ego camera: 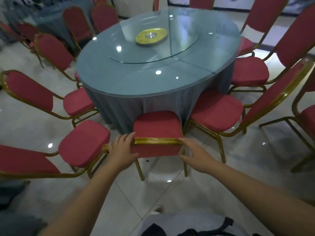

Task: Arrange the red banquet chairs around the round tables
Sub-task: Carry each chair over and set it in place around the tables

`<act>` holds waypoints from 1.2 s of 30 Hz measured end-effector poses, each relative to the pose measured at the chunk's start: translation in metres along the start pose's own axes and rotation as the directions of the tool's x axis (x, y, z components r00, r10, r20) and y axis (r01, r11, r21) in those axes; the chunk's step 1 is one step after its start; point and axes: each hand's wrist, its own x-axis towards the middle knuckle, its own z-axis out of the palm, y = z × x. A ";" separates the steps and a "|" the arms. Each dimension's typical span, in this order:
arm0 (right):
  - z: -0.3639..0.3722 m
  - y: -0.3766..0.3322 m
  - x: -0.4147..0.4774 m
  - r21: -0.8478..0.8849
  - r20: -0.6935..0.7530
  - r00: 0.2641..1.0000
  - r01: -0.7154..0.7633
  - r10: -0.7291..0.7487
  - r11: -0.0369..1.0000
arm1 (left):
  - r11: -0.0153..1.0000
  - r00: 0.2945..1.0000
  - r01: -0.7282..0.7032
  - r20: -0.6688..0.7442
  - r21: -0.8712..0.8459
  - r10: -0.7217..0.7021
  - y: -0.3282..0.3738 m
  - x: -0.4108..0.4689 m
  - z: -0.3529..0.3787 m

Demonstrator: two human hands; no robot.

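At the near edge of the round table (129, 79), the red banquet chair (156, 128) sits with its seat front against the grey-blue table skirt (153, 103), and both hands are on its gold top rail (156, 141). The left hand (121, 147) curls its fingers over the rail's left end, thumb down on the red back pad. The right hand (196, 154) wraps the right corner, fingers over the top, thumb underneath. From this high angle the backrest squashes to a thin strip, and the seat hides the front legs. A left neighbour chair (83, 143) and a right neighbour chair (216, 108) flank it closely; whether their frames touch it, I cannot tell. On the table, a glass turntable (179, 48) carries a yellow hub (151, 36). Chairs at the picture's edges are cut off, the far ones smear into blur, and a second table (51, 21) at the top left is barely readable.
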 end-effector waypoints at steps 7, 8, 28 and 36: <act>-0.083 0.098 -0.084 0.026 -0.156 0.972 -0.176 0.178 0.984 | 0.916 0.940 -0.336 -0.130 -0.216 0.314 0.163 -0.043 0.046; -0.098 0.109 -0.094 0.035 -0.204 0.958 -0.198 0.201 0.980 | 0.901 0.930 -0.366 -0.067 -0.231 0.361 0.184 -0.046 0.052; -0.388 0.219 -0.008 -0.193 -0.383 0.870 -0.405 0.312 0.894 | 0.710 0.713 -0.433 0.271 -0.556 0.647 0.493 0.160 0.075; -0.458 0.275 0.045 -0.440 -0.320 0.873 -0.481 0.368 0.759 | 0.706 0.530 -0.250 0.516 -0.662 0.672 0.587 0.234 0.068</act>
